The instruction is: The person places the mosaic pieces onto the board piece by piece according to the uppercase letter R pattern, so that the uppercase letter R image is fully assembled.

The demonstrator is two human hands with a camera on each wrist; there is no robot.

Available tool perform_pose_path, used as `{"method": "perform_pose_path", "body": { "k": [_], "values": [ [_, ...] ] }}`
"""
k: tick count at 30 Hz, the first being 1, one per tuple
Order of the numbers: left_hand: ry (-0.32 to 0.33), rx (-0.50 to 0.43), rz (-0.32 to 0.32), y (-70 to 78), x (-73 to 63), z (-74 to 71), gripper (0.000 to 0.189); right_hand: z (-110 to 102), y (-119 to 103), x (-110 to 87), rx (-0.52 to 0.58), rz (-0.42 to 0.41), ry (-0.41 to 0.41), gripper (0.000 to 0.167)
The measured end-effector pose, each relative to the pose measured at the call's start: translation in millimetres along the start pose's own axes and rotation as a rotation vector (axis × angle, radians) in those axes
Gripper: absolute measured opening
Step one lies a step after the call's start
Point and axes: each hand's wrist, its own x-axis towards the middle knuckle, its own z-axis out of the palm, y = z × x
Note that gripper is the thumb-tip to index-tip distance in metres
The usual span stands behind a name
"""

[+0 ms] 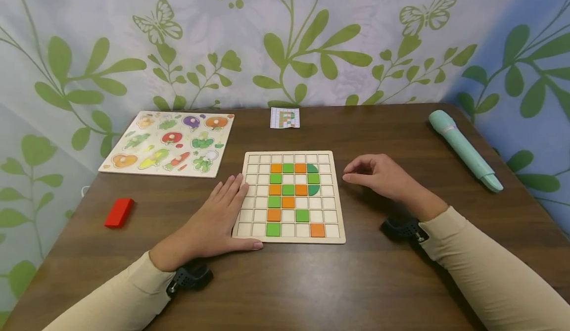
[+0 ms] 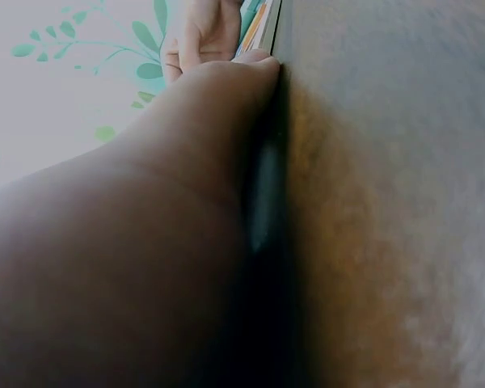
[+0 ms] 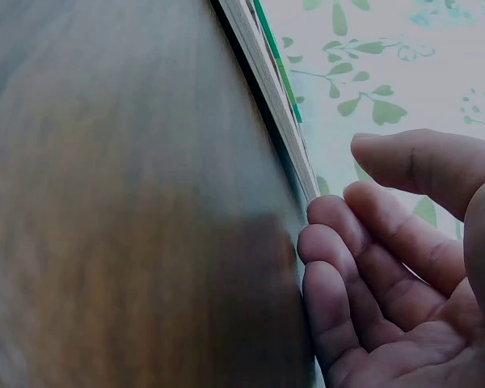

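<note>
A wooden grid board lies flat in the middle of the table. Orange square tiles, light green square tiles and two dark green rounded-corner tiles form a letter R in its cells. My left hand rests with straight fingers along the board's left edge, its thumb by the near-left corner. Just off the board's right side, my right hand lies on the table with loosely curled fingers; in the right wrist view the thumb is apart from the fingertips and nothing is held.
Behind the board lies a small printed card showing a similar R pattern. A vegetable puzzle board is at the back left, with a red block nearer. At the far right lies a mint-green microphone-shaped object. A leaf-patterned cloth hangs behind.
</note>
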Motion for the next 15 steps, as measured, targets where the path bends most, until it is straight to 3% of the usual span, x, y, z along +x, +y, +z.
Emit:
{"method": "perform_pose_path", "body": {
  "k": [15],
  "values": [
    [-0.006,0.016,0.019,-1.7,1.8,4.7,0.131,2.0,7.6,0.1,-0.037,0.026,0.000,0.020]
  ]
}}
